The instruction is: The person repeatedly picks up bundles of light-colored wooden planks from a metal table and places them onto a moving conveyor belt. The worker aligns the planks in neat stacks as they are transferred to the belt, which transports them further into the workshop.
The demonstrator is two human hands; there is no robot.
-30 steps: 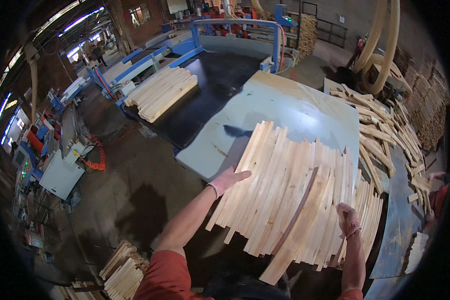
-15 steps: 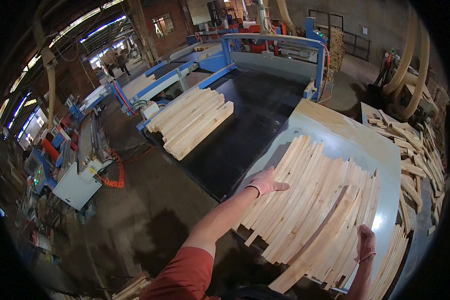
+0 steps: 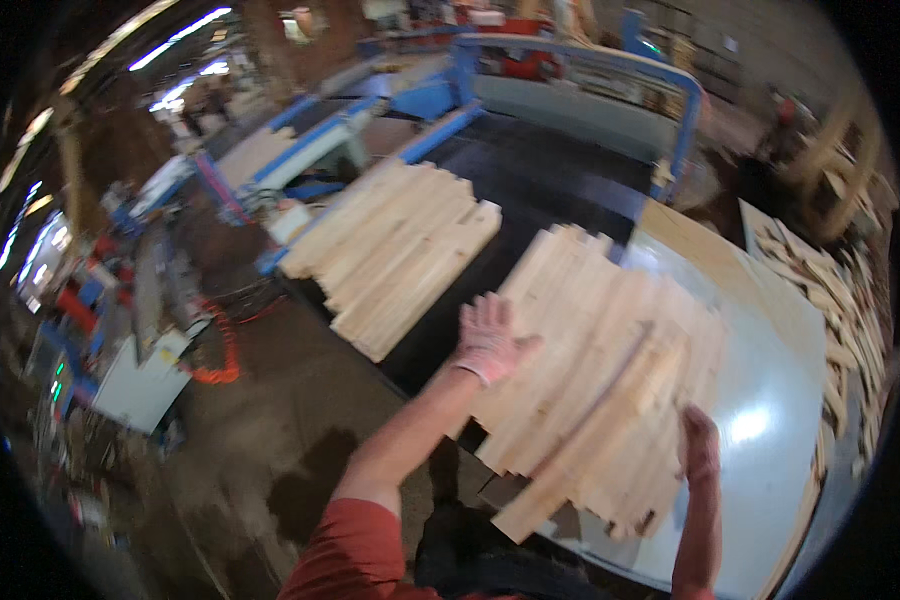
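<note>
Pink-gloved left hand (image 3: 489, 345) splayed against pale wooden slats (image 3: 560, 300); right hand (image 3: 700, 445) part-curled, grip unclear; long, curved brown plank (image 3: 605, 433) between.

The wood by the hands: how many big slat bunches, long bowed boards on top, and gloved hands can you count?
Gloved hands: 2, the left hand and the right hand
Slat bunches: 2, one bunch between the hands and one bunch on the left
Bowed boards: 1, the bowed board on top
Total: 5
</note>
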